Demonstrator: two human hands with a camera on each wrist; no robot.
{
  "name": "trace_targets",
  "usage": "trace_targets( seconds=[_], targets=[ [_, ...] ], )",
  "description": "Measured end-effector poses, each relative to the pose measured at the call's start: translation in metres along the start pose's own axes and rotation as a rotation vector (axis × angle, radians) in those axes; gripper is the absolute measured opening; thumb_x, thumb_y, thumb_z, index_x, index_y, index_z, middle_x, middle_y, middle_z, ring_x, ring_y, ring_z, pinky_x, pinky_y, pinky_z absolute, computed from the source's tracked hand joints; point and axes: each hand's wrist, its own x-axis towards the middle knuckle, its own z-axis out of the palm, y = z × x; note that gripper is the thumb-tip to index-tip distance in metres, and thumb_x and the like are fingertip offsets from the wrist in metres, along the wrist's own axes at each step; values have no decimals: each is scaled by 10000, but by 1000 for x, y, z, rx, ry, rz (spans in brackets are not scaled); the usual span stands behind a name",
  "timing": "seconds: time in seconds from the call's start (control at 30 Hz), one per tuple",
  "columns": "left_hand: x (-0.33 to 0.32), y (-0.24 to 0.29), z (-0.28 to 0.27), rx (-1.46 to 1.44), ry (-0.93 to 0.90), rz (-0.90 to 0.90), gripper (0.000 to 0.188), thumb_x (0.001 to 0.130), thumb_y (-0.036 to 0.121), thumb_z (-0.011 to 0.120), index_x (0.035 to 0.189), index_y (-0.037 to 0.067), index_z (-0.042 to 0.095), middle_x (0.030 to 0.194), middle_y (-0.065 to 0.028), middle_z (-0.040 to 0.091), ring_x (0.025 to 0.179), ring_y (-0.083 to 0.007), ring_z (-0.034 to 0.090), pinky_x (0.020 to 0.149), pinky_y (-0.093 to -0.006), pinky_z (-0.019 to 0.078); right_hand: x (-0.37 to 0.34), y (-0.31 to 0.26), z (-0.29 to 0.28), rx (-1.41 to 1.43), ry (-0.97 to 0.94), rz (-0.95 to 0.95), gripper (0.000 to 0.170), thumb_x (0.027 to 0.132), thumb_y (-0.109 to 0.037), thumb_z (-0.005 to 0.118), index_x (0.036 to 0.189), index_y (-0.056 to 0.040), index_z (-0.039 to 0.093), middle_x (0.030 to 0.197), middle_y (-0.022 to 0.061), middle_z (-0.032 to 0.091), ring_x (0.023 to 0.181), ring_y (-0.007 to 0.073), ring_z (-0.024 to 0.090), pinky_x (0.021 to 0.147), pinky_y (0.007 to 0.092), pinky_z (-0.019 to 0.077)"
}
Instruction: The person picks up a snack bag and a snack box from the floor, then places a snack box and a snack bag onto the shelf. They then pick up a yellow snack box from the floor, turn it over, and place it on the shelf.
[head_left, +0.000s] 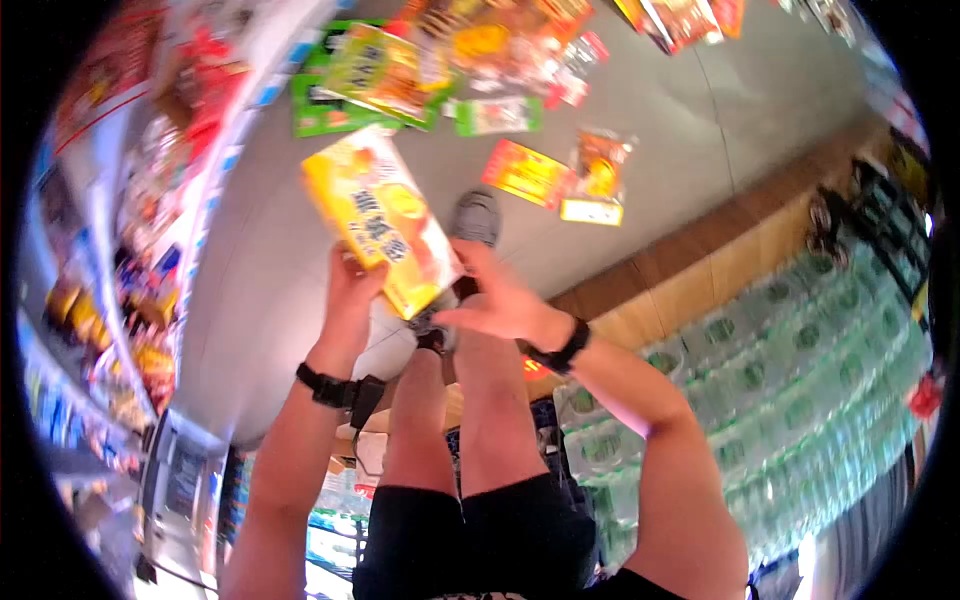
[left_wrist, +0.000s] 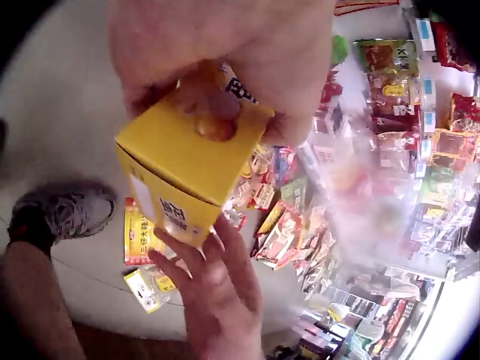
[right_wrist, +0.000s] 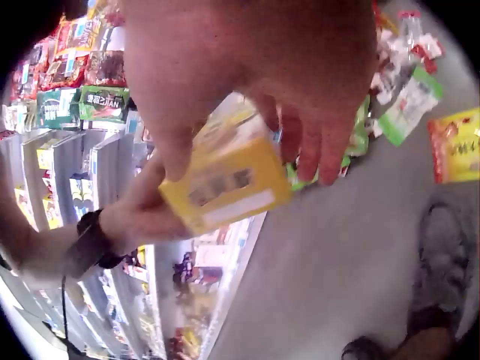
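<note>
My left hand (head_left: 352, 290) grips a yellow cardboard snack box (head_left: 385, 215) by its lower left edge, thumb on the printed face. The box is tilted and held above the floor in front of my legs. In the left wrist view its yellow end panel (left_wrist: 199, 139) faces the camera, below the left palm. My right hand (head_left: 500, 305) is at the lower right edge, with fingers spread and fairly straight. In the left wrist view the right fingertips (left_wrist: 169, 244) are right at the box's lower side. The right wrist view shows the small printed side panel (right_wrist: 229, 187).
Several snack packets lie on the grey floor, among them green bags (head_left: 320, 105), a red-yellow packet (head_left: 527, 173) and a clear packet (head_left: 600, 175). Stocked shelves (head_left: 205, 190) run along the left. Shrink-wrapped bottles (head_left: 760, 390) are stacked at the right. A grey shoe (head_left: 477, 218) is just beyond the box.
</note>
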Motion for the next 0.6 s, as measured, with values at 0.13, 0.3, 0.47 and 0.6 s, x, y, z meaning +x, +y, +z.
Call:
trace_targets(
  seconds=[0.13,0.3,0.47,0.6],
  targets=[
    [-69,68,-21,-20,-163,-21,700,924,67,628,1499,29,230,1364,-150,534,1222,-230,563,1023,-375,480,-37,-53,-76,-310,113,297,384,877,-225,778,1191,-43,653,1115,116,701,983,194,673,843,337,540],
    [-184,133,-94,135,-374,118,889,898,54,641,1595,38,89,1534,-129,395,1366,-229,454,1110,-366,404,-144,-101,-170,-769,232,461,269,869,-267,759,950,-39,641,838,122,695,741,282,652,677,396,517],
    [-381,200,-175,160,-440,166,1068,815,115,754,1607,39,41,1576,-92,334,1423,-189,345,1172,-355,306,-327,-18,-290,-1665,-191,384,262,893,-317,586,1034,-173,754,1003,67,730,943,270,692,743,448,550],
    [-508,145,-294,134,-286,280,1046,836,107,754,1608,45,51,1632,-129,241,1431,-203,340,1189,-349,269,-335,-125,-267,-1565,-321,895,314,966,-338,538,1160,-165,715,1095,104,732,1030,296,709,844,474,570]
  ],
)
